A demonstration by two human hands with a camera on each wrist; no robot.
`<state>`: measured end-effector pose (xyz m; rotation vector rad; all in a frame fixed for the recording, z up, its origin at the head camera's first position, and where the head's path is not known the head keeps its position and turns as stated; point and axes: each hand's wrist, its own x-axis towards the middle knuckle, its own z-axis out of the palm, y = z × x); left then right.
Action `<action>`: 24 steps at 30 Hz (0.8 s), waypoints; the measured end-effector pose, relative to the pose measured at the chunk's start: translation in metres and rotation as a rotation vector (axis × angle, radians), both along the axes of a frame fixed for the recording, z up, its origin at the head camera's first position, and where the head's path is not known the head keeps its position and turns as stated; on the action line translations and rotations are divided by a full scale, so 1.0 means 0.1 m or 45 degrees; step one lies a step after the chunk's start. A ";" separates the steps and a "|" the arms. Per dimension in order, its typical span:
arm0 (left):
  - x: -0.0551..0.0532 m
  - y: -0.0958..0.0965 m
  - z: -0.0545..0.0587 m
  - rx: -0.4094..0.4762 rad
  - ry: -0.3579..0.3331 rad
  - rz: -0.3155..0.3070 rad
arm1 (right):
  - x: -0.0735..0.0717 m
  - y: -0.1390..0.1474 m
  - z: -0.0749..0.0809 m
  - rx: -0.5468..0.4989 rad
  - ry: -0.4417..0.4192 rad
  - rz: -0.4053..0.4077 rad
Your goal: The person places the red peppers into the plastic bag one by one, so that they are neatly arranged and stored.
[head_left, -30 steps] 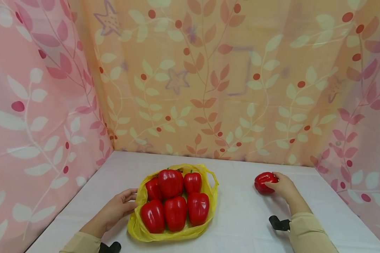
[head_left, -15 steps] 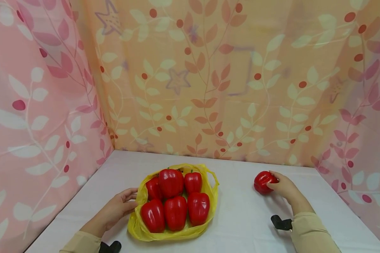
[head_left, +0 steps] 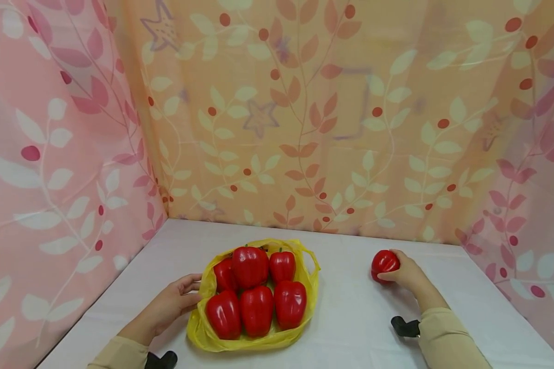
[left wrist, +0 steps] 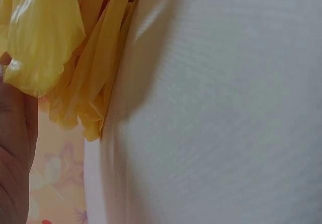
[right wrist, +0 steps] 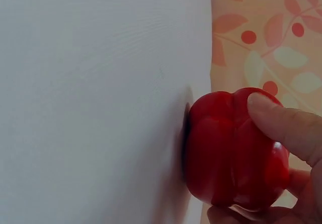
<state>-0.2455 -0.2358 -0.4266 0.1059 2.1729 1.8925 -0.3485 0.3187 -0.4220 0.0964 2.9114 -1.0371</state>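
Note:
A yellow plastic bag stands on the white table with its mouth spread wide. Inside it are several red bell peppers, glossy and close together. At the bag's left side, my left hand rests with loosely bent fingers touching the plastic; the left wrist view shows the hand partly hidden by the bag. Over to the right, my right hand grips a single red bell pepper, the thumb across its side. In the right wrist view this pepper is close to the tabletop; contact is unclear.
A white cloth-like surface covers the table. Patterned curtains enclose it at the back and both sides. A black wrist mount juts from the right sleeve, another from the left.
The lone bell pepper has turned in my right hand, so its grooves face another way, and the thumb has shifted lower across it. My left hand and the bag hold their place.

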 end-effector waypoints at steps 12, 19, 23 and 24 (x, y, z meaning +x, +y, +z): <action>0.00 0.00 0.01 -0.006 -0.014 0.021 | 0.03 0.03 0.01 0.009 0.009 -0.071; 0.00 0.00 0.00 -0.001 -0.010 0.010 | 0.04 0.04 0.00 0.004 0.029 -0.071; 0.01 0.00 0.00 -0.005 -0.010 0.015 | 0.06 0.05 0.01 0.004 0.031 -0.054; 0.01 0.00 0.00 -0.006 -0.009 0.018 | 0.07 0.05 0.02 0.001 0.029 -0.050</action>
